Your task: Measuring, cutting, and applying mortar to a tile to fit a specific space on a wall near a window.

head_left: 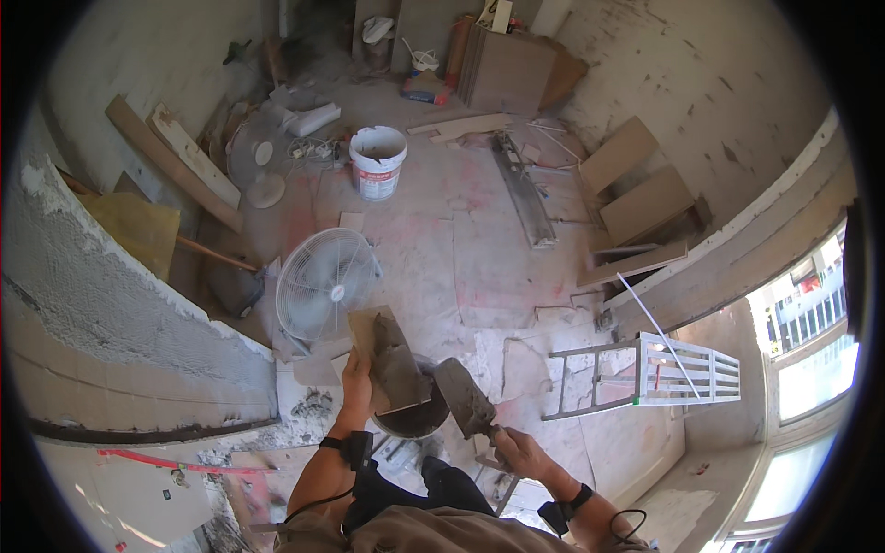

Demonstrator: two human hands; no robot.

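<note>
My left hand (356, 382) is closed on the left edge of a tan tile (367, 343). Grey mortar (396, 361) coats much of its upper face. In my right hand (522, 452) is the handle of a trowel (466, 396), its broad blade smeared with the same grey mix. The blade is just right of the tile, with a small gap between them. Below both lies a dark round bucket (412, 424), partly hidden by the tile and the trowel; what it holds is hard to make out.
A white floor fan (329, 284) stands ahead left, with a white bucket (378, 166) beyond it. To my right is an aluminium ladder (636, 373). Several boards (648, 205) lean along the right wall. A rough plastered wall end (129, 295) rises on my left.
</note>
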